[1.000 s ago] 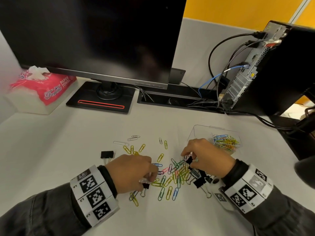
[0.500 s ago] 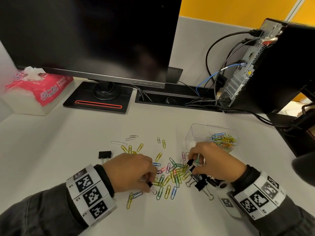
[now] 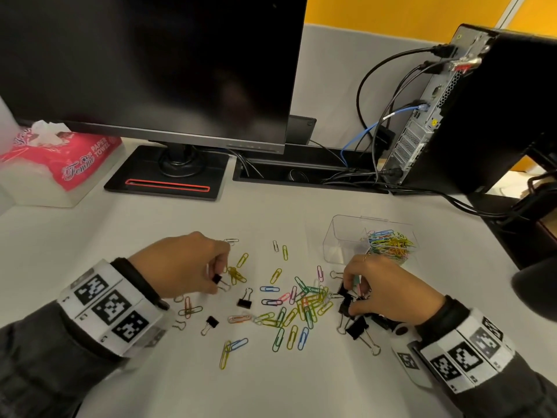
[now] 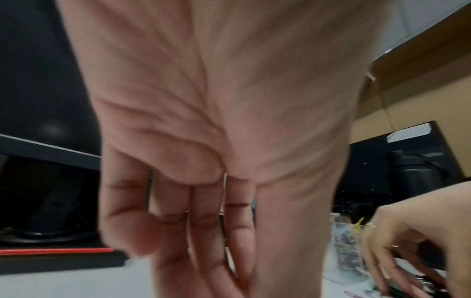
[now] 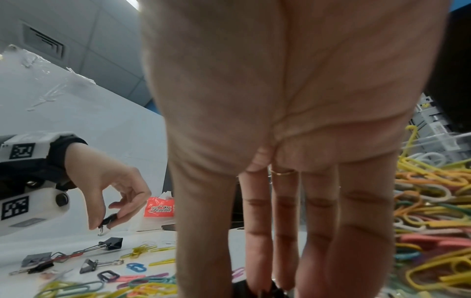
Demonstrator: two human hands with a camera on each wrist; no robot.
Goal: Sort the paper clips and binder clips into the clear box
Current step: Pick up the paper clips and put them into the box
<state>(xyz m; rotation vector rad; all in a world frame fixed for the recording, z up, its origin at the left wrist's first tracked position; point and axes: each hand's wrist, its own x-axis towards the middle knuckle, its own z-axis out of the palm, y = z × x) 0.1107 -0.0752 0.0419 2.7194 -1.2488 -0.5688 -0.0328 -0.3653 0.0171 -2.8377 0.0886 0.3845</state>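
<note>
The left hand (image 3: 184, 268) pinches a small black binder clip (image 3: 217, 279) between thumb and fingertip, just above the desk (image 3: 150, 378) at about nine o'clock from the main scatter of paper clips (image 3: 297, 309); the right-wrist view shows that pinch plainly, the wire handles dangling below. The right hand (image 3: 381, 292) curls its fingers down onto a cluster of black binder clips (image 3: 346, 303) at three o'clock of the scatter; I judge it is gathering them, though how many it really holds cannot be told. The clear box (image 3: 343, 236) stands near, at one o'clock from that hand, with coloured paper clips heaped in its right part and its left part bare. To do this step well, grip the clips by their black bodies, not the loose handles, lift clear of tangled paper clips, and drop the binder clips into the bare left part.
</note>
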